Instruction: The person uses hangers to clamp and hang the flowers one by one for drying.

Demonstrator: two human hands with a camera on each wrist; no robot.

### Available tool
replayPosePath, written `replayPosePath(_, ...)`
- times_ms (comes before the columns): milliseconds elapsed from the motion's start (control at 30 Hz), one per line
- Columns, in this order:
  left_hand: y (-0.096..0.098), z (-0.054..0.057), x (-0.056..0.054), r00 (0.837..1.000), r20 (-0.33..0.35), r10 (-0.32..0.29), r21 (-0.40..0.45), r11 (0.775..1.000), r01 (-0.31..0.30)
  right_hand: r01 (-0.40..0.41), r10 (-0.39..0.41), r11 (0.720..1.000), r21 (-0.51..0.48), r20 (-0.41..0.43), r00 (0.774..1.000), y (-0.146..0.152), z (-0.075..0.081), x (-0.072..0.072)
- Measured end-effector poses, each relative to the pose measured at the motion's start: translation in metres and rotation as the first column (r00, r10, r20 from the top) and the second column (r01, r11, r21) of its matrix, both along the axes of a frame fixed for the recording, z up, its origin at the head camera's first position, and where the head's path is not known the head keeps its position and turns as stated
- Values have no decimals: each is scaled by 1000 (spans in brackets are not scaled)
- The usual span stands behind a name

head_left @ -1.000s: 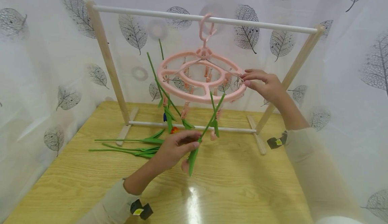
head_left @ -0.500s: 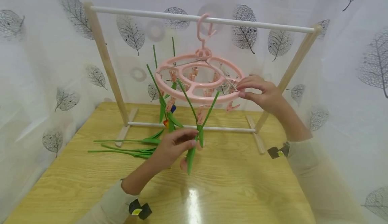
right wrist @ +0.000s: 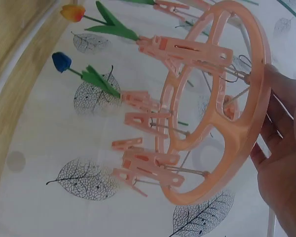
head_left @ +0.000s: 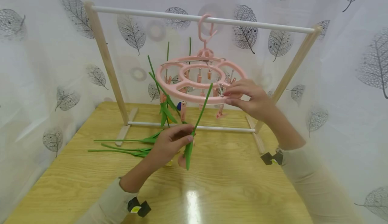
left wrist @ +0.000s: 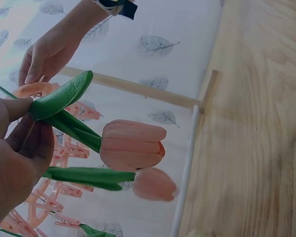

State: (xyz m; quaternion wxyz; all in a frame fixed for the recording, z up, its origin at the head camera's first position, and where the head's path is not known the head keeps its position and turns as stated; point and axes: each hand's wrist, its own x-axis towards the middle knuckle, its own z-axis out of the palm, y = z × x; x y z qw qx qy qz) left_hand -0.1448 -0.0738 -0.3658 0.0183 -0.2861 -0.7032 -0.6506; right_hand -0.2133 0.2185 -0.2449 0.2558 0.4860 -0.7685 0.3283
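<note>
My left hand (head_left: 171,143) pinches the green stem of a pink artificial tulip (left wrist: 130,145), its bloom pointing down and the stem slanting up in front of the hanger. A pink round peg hanger (head_left: 194,99) hangs by its hook from a white rod. Its front right rim is between the thumb and fingers of my right hand (head_left: 251,97). Pegs (right wrist: 192,51) dangle below the ring. Some grip tulips upside down, including a blue tulip (right wrist: 62,61) and an orange-yellow tulip (right wrist: 72,13). Another pink tulip (left wrist: 155,185) hangs beyond the held one.
The white rod (head_left: 145,13) spans a wooden stand with a left post (head_left: 106,59) and a right post (head_left: 295,64). Several green-stemmed tulips (head_left: 121,151) lie on the wooden table (head_left: 230,183), left of centre. A leaf-print curtain (head_left: 342,65) surrounds the table.
The hanger has turned, its front side going left and its back side right, with the clipped tulips carried along. My right hand has shifted left along the front. The left hand moved slightly left.
</note>
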Motion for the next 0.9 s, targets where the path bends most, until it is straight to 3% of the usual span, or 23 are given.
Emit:
replayPosePath(200, -2, -1, -1, 1000, 8, 21, 37, 999, -21, -18, 19, 1000, 3, -35, 999, -26, -2, 5)
replayPosePath(333, -4, -1, -1, 999, 21, 36, 61, 997, -37, 15, -13, 1000, 22, -101, 995, -41, -4, 7)
replayPosePath(567, -7, 3, -1, 998, 30, 52, 91, 994, -55, 80, -61, 995, 57, -290, 955, -67, -6, 7)
replayPosePath(900, -9, 6, -3, 996, -11, 86, 114, 990, -84, 137, -96, 987, 86, -370, 924, -86, -7, 10)
